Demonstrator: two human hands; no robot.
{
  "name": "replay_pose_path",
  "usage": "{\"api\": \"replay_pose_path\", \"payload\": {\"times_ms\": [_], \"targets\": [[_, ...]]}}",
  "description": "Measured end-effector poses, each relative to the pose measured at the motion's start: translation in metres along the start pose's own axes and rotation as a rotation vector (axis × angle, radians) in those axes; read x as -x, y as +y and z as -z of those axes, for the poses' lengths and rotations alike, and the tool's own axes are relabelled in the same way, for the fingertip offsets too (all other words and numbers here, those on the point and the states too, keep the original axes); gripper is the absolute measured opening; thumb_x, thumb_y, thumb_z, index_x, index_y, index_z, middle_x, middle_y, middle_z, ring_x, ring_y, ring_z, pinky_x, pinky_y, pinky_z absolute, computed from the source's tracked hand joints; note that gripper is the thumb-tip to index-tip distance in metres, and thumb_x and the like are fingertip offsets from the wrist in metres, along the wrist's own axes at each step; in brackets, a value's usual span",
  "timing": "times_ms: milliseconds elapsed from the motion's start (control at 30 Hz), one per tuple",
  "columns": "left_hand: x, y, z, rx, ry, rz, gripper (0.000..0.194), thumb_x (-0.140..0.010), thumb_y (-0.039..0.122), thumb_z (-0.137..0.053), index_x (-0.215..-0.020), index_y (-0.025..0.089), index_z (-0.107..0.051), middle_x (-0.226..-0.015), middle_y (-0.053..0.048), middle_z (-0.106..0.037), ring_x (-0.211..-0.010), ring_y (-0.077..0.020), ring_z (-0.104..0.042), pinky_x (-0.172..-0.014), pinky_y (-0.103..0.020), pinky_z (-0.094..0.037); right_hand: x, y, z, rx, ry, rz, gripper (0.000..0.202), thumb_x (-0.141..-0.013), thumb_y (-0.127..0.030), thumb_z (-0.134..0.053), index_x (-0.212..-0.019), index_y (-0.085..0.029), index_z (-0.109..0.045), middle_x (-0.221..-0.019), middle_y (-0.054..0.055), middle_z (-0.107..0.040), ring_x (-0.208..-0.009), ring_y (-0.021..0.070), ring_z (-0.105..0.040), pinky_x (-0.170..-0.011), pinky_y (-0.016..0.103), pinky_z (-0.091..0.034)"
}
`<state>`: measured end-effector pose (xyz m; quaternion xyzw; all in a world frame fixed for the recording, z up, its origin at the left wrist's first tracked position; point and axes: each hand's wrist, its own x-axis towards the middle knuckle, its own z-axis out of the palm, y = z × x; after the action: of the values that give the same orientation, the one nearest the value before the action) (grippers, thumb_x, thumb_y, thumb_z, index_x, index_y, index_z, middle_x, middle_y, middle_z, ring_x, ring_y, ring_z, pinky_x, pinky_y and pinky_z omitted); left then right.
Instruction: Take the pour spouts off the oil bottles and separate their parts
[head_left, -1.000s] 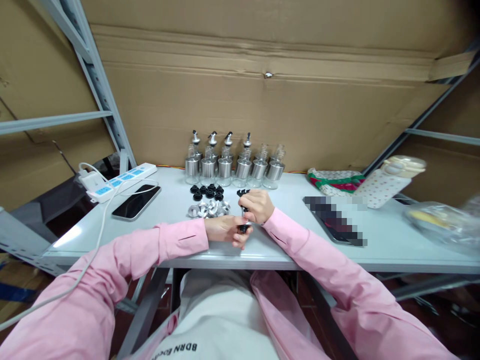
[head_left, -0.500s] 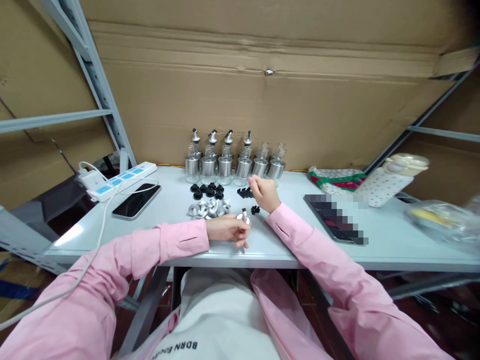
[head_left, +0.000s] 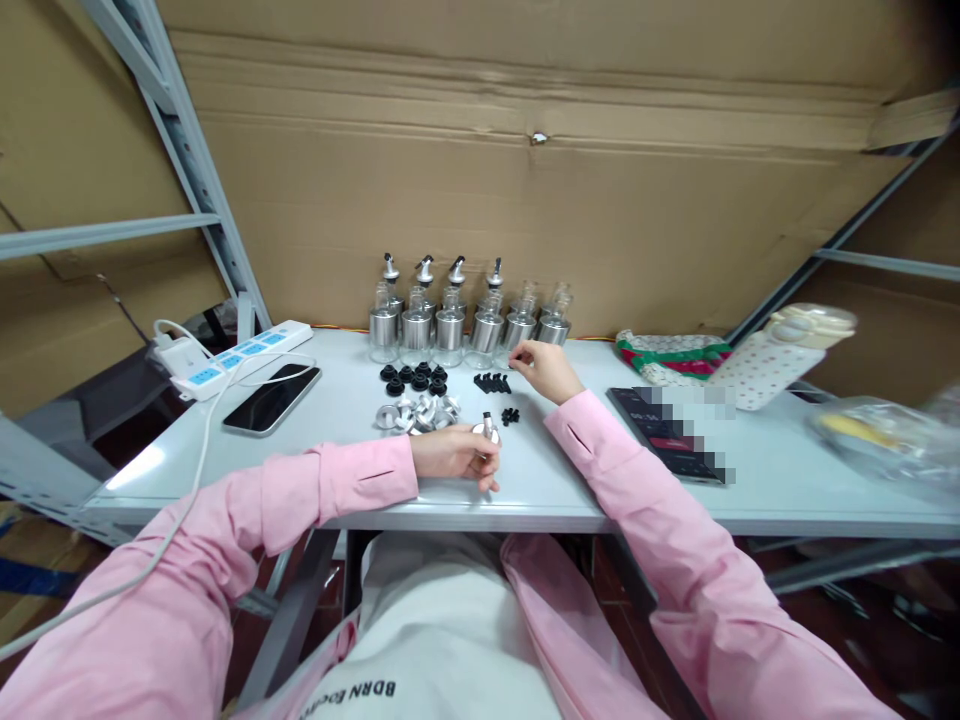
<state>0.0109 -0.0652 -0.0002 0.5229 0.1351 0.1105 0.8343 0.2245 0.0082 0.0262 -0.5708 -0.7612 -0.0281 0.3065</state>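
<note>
My left hand (head_left: pixel 466 456) is closed around a silver pourer spout (head_left: pixel 489 432), whose dark tip points up just above the table's front part. My right hand (head_left: pixel 549 370) is held in a pinch near the bottles, with a small dark bit showing at its fingertips, probably a black piece. Beside those fingertips lies a row of small black levers (head_left: pixel 491 383). Nearer me is a cluster of tiny black parts (head_left: pixel 510 416). Silver pourer caps (head_left: pixel 427 412) are heaped beyond my left wrist, and ribbed black stoppers (head_left: pixel 418 378) sit behind them.
Glass bottles with metal bands (head_left: pixel 450 328) stand along the back, some rear ones topped with pourers. A phone (head_left: pixel 274 400) and power strip (head_left: pixel 240 360) lie left, with a cable hanging over my left arm. To the right are a dark tablet-like device (head_left: pixel 660 435), white flask (head_left: pixel 772 365) and plastic-wrapped bowl (head_left: pixel 874 440).
My right hand has shifted slightly right and turned from a loose fist to a pinch, uncovering more of the black levers. My left hand keeps the pourer spout almost in place.
</note>
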Motion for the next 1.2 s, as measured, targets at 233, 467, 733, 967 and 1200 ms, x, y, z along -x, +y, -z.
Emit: {"api": "replay_pose_path", "payload": {"times_ms": [233, 467, 733, 967, 1200], "targets": [[0.001, 0.001, -0.001, -0.011, 0.011, 0.004, 0.025, -0.071, 0.031, -0.063, -0.073, 0.016, -0.042, -0.056, 0.006, -0.051, -0.051, -0.0101, -0.055, -0.079, -0.036, -0.043, 0.001, 0.025, 0.002, 0.204, -0.224, -0.149, 0.012, -0.070, -0.011, -0.061, -0.076, -0.014, -0.070, -0.076, 0.006, -0.069, -0.070, 0.0157, -0.061, -0.064, 0.022, -0.041], [0.000, 0.001, -0.001, -0.006, 0.005, -0.001, 0.027, -0.069, 0.031, -0.064, -0.071, 0.016, -0.042, -0.056, 0.006, -0.051, -0.051, -0.0106, -0.056, -0.077, -0.035, -0.044, 0.002, 0.023, -0.004, 0.221, -0.330, -0.099, 0.016, -0.070, -0.009, -0.060, -0.081, -0.014, -0.071, -0.080, 0.007, -0.070, -0.071, 0.0151, -0.062, -0.066, 0.021, -0.042], [0.001, 0.002, -0.002, -0.011, 0.010, 0.001, 0.028, -0.070, 0.032, -0.064, -0.072, 0.015, -0.042, -0.056, 0.006, -0.052, -0.051, -0.0102, -0.056, -0.078, -0.035, -0.044, 0.003, 0.016, -0.005, 0.214, -0.377, -0.072, 0.014, -0.075, -0.019, -0.061, -0.081, -0.014, -0.073, -0.076, 0.007, -0.071, -0.068, 0.0157, -0.062, -0.065, 0.022, -0.043], [0.001, 0.003, -0.004, 0.002, 0.014, 0.004, 0.030, -0.066, 0.033, -0.067, -0.071, 0.015, -0.043, -0.056, 0.006, -0.053, -0.050, -0.0103, -0.056, -0.076, -0.033, -0.045, 0.004, 0.016, -0.005, 0.243, -0.373, -0.061, 0.018, -0.078, -0.021, -0.057, -0.084, -0.015, -0.073, -0.083, 0.010, -0.071, -0.075, 0.0181, -0.063, -0.072, 0.024, -0.043], [0.001, 0.001, -0.002, 0.003, 0.001, 0.000, 0.027, -0.070, 0.031, -0.064, -0.072, 0.015, -0.043, -0.057, 0.006, -0.053, -0.051, -0.0103, -0.057, -0.076, -0.034, -0.045, 0.004, 0.024, -0.010, 0.229, -0.386, -0.028, 0.017, -0.073, -0.018, -0.062, -0.087, -0.015, -0.071, -0.088, 0.009, -0.069, -0.080, 0.0179, -0.062, -0.074, 0.024, -0.044]]}}
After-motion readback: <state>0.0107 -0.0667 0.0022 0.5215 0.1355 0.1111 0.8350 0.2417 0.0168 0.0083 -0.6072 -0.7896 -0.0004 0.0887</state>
